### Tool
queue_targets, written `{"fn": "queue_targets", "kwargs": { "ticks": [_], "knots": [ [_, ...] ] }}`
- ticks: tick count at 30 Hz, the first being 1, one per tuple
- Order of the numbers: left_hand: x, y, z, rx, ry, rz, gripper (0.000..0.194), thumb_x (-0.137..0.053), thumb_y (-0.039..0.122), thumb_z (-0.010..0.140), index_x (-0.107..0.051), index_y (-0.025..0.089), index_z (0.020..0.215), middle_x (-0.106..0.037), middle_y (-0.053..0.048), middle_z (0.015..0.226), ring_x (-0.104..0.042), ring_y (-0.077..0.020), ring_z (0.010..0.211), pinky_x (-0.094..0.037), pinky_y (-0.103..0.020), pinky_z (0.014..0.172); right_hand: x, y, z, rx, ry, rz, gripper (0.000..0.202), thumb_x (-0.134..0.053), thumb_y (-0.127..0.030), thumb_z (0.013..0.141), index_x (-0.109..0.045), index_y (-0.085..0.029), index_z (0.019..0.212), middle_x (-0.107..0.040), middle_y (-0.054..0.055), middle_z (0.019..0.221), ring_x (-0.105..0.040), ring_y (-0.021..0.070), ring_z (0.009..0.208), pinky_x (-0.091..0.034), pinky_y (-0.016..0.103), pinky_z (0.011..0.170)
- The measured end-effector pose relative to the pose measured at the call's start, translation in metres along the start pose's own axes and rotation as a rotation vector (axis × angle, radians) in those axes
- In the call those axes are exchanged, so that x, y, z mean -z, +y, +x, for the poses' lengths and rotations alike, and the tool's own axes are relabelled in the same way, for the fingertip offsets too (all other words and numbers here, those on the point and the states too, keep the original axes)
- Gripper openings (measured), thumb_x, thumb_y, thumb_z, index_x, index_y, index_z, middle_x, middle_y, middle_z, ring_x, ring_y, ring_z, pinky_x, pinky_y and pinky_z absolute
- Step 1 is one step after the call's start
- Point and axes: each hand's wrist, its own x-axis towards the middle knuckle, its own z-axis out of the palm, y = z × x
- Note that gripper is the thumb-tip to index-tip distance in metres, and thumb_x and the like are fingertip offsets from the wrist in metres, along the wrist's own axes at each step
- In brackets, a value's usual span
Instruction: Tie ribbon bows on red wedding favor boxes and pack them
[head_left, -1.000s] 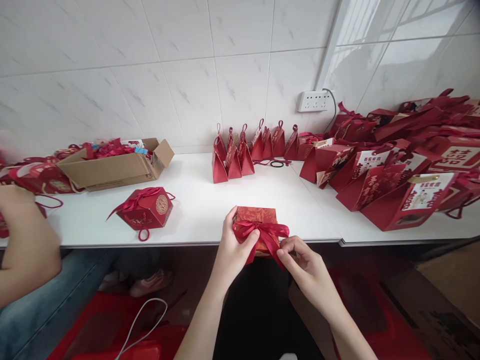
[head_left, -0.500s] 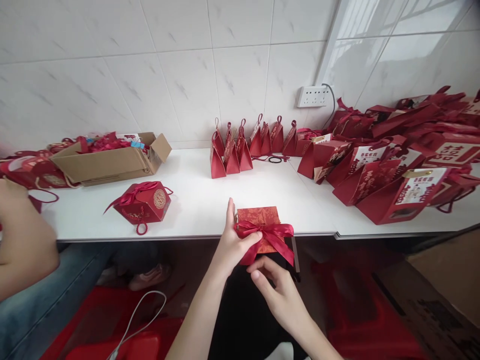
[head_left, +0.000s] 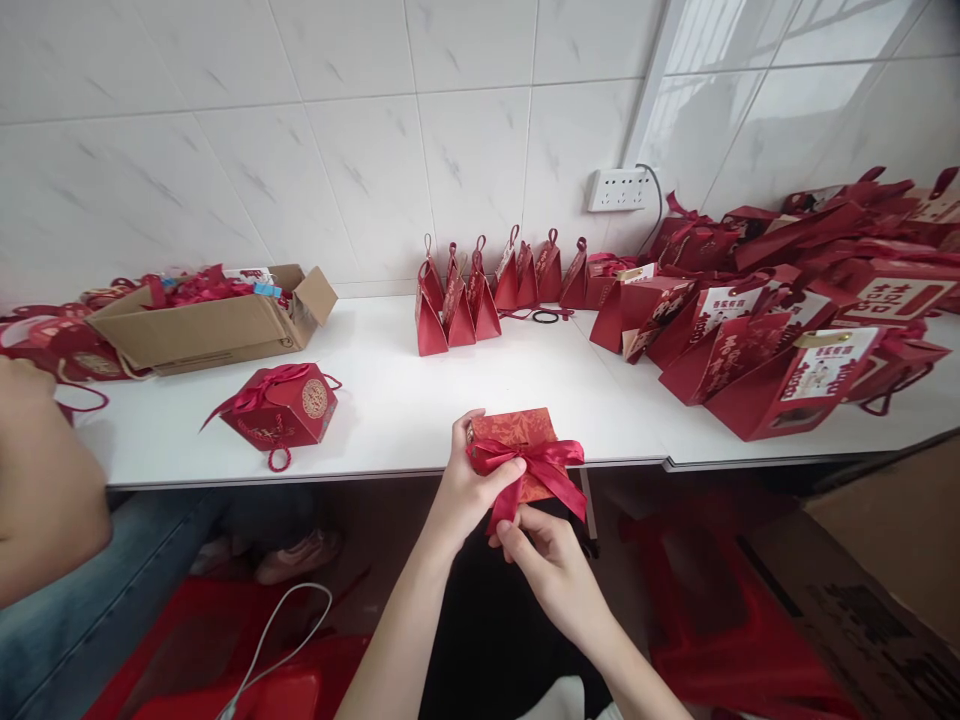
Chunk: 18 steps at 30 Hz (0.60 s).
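Note:
Just over the table's front edge, my left hand (head_left: 471,485) grips a small red patterned gift box (head_left: 517,427), its thumb pressed on the bow. A shiny red ribbon (head_left: 555,470) is tied in a bow across the box. Below it, my right hand (head_left: 547,560) pinches the lower ribbon tail between thumb and fingers. The underside of the box is hidden. To the left on the white table (head_left: 390,400) sits a red hexagonal box (head_left: 289,405) with a ribbon bow and a cord loop.
Several small red triangular boxes (head_left: 457,310) stand near the wall. Red gift boxes (head_left: 787,370) are piled at right. A cardboard box (head_left: 210,335) holds red ribbons at left. Another person's arm (head_left: 45,480) reaches in at far left. Red stools (head_left: 712,600) stand below.
My right hand has moved up slightly and closed on the ribbon tail. My left index finger, raised before, now bends against the box. The view has shifted slightly.

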Motion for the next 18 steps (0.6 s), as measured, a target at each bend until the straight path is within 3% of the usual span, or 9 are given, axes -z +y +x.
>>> {"fn": "queue_targets", "kwargs": {
  "ticks": [10,18],
  "knots": [
    [-0.002,0.002,0.001,0.019,0.051,0.059,0.055,-0.074,0.028,0.068,-0.038,0.025,0.109,-0.06,0.0,0.094,-0.062,-0.0161,0.089,-0.047,-0.03,0.082,0.008,-0.001,0.001,0.015,-0.053,-0.024,0.031,-0.045,-0.036,0.088,-0.055,-0.017,0.066,-0.055,0.0,0.066,-0.047,0.0129,0.062,-0.036,0.024,0.058],
    [-0.002,0.001,0.003,0.018,0.09,0.057,0.053,-0.075,0.029,0.066,-0.042,0.024,0.107,-0.06,-0.001,0.095,-0.062,-0.0164,0.086,-0.049,-0.029,0.078,0.014,-0.002,-0.001,0.054,-0.085,-0.056,0.035,-0.044,-0.041,0.09,-0.052,-0.017,0.065,-0.051,-0.001,0.064,-0.044,0.0121,0.06,-0.035,0.024,0.057]
  ]
}}
